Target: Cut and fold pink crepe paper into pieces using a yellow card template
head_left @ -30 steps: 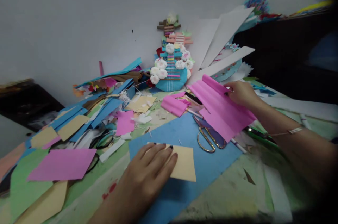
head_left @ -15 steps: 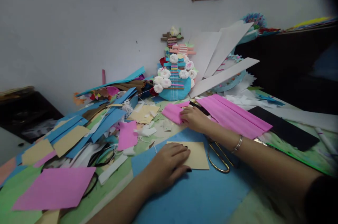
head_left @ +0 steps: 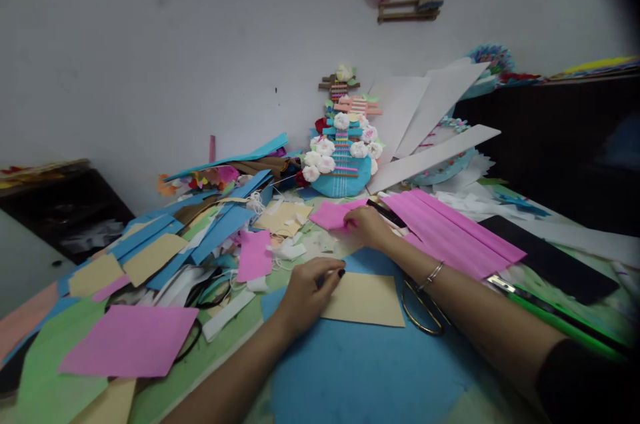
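Observation:
A cream paper rectangle [head_left: 367, 301] lies on a large blue sheet [head_left: 370, 371]. My left hand [head_left: 310, 291] rests at the left end of the cream paper, thumb and fingers drawn close; whether anything is between them is too small to tell. My right hand [head_left: 367, 227] is farther forward, fingers bent down beside a small pink paper piece [head_left: 333, 215]; its fingertips are blurred, and what they hold cannot be made out. Gold-handled scissors [head_left: 423, 311] lie partly beneath my right forearm.
Pink folded paper [head_left: 455, 231], a black flat object [head_left: 550, 261] and a green cutter [head_left: 570, 327] lie to the right. Paper scraps heap on the left. A blue guitar-shaped craft [head_left: 343, 174] with white flowers stands against the wall.
My left hand has drawn back to the left, uncovering more of the cream paper, and its fingers have come together. My right hand stays near the small pink paper. The view has shifted.

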Demonstrator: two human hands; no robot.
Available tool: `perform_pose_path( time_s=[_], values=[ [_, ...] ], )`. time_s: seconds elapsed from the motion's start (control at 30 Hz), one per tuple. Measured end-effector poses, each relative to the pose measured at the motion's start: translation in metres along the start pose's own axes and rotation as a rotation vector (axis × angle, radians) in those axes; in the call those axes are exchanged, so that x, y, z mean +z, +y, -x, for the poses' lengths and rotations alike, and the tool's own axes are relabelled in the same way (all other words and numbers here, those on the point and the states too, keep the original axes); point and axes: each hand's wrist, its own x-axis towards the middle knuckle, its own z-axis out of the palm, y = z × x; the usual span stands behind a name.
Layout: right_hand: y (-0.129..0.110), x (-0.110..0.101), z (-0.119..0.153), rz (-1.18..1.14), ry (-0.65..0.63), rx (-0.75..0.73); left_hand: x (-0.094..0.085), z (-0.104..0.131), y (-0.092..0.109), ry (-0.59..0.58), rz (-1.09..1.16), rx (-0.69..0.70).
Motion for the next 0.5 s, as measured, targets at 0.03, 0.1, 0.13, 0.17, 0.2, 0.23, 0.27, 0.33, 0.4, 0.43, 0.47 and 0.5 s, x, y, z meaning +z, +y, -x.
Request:
perform_pose_path(
  time_s=[0.03,0.1,0.13,0.17,0.2,0.23,0.27,0.33,0.4,0.43,0.47,0.5],
  values=[
    [-0.004,-0.003,0.000,-0.080,0.031,0.035,-0.004,-0.002,-0.004,0.046,0.028,-0.042],
    [-0.014,-0.013,0.003,-0.256,0.071,0.092,-0.011,-0.006,-0.013,0.158,0.092,-0.133],
    [-0.019,-0.019,0.006,-0.348,0.077,0.113,-0.015,-0.009,-0.017,0.220,0.129,-0.178],
    [-0.025,-0.026,0.011,-0.438,0.069,0.128,-0.018,-0.011,-0.020,0.279,0.171,-0.220],
    [-0.031,-0.031,0.017,-0.522,0.057,0.141,-0.020,-0.013,-0.022,0.325,0.220,-0.257],
    [-0.036,-0.035,0.024,-0.596,0.047,0.155,-0.022,-0.014,-0.022,0.351,0.278,-0.288],
    [-0.040,-0.037,0.031,-0.663,0.039,0.168,-0.023,-0.015,-0.021,0.353,0.344,-0.314],
    [-0.044,-0.035,0.045,-0.769,0.033,0.195,-0.023,-0.015,-0.016,0.298,0.483,-0.353],
    [-0.043,-0.030,0.056,-0.829,0.030,0.227,-0.021,-0.014,-0.010,0.231,0.593,-0.386],
    [-0.041,-0.027,0.060,-0.838,0.027,0.247,-0.020,-0.013,-0.008,0.211,0.626,-0.403],
    [-0.038,-0.025,0.063,-0.833,0.022,0.270,-0.019,-0.012,-0.006,0.203,0.647,-0.418],
    [-0.035,-0.023,0.066,-0.815,0.014,0.293,-0.019,-0.011,-0.005,0.200,0.661,-0.433]
  ],
)
